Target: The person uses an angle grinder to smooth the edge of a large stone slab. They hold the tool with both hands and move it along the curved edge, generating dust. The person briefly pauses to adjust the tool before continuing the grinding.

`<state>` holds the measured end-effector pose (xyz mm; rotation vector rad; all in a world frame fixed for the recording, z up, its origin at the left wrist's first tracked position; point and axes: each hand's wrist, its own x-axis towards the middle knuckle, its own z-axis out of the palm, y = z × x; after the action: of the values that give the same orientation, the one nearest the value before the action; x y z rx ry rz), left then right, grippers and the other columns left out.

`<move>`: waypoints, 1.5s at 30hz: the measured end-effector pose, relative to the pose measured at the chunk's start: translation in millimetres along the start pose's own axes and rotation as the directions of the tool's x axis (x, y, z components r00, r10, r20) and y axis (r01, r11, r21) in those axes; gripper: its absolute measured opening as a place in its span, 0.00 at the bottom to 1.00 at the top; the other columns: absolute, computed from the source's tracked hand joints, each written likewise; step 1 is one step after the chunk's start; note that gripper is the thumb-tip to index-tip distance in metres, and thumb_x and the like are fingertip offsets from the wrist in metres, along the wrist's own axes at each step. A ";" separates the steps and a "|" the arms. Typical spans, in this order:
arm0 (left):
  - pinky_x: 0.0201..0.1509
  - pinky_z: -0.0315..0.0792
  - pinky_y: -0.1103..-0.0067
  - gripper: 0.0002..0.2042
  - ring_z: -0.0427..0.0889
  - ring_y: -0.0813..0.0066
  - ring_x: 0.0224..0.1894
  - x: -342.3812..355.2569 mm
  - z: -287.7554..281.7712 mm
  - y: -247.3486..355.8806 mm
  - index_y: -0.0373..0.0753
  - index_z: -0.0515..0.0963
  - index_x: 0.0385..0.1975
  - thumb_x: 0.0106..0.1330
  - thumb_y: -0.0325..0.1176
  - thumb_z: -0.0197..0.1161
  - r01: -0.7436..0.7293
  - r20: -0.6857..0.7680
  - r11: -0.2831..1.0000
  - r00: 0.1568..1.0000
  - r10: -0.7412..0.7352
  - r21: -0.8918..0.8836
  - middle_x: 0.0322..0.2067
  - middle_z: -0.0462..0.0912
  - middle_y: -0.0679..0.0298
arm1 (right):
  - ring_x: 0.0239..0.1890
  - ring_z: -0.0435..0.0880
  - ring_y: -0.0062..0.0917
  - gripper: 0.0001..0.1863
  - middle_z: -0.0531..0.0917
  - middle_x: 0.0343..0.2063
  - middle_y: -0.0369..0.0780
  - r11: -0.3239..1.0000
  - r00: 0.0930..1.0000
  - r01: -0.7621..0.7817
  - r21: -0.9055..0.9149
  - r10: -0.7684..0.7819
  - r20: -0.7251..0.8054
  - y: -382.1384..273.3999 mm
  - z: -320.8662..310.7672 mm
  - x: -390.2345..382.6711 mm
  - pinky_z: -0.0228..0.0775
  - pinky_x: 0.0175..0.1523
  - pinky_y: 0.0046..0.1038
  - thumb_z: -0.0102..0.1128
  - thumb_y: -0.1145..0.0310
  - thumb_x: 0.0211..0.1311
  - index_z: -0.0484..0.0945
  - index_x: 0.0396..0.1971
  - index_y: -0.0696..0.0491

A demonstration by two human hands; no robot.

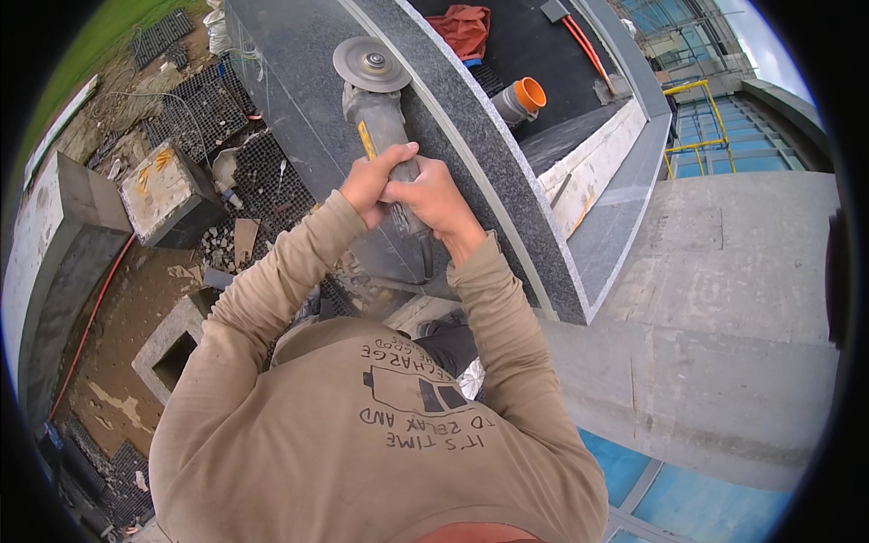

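An angle grinder with a round steel disc is held over a dark grey stone edging, its disc near a pale groove strip along the stone. My left hand is wrapped round the grinder's body, thumb reaching across its top. My right hand grips the body just behind it, overlapping the left, and a dark cord runs down from the tool's rear. Whether the disc touches the stone I cannot tell.
Inside the stone frame lie red cloth, an orange pipe and red conduits. Concrete blocks, black grid mats and rubble are at left. A concrete ledge, yellow railing and blue glazing are at right.
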<state>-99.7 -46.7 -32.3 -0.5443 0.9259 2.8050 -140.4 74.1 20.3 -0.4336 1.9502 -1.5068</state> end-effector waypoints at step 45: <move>0.40 0.75 0.75 0.12 0.81 0.77 0.36 -66.4 29.4 -81.8 0.39 0.78 0.42 0.66 0.38 0.67 0.063 0.053 0.997 0.997 -0.060 -0.053 0.35 0.81 0.67 | 0.40 0.79 0.20 0.25 0.84 0.37 0.42 0.991 0.993 0.043 -0.123 -0.056 -0.104 26.4 -11.6 -111.8 0.73 0.44 0.25 0.70 0.71 0.44 0.78 0.44 0.66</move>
<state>-27.3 35.2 -30.0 -0.4959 0.8101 2.7824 -61.3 157.9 27.9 -0.4643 2.1375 -1.4746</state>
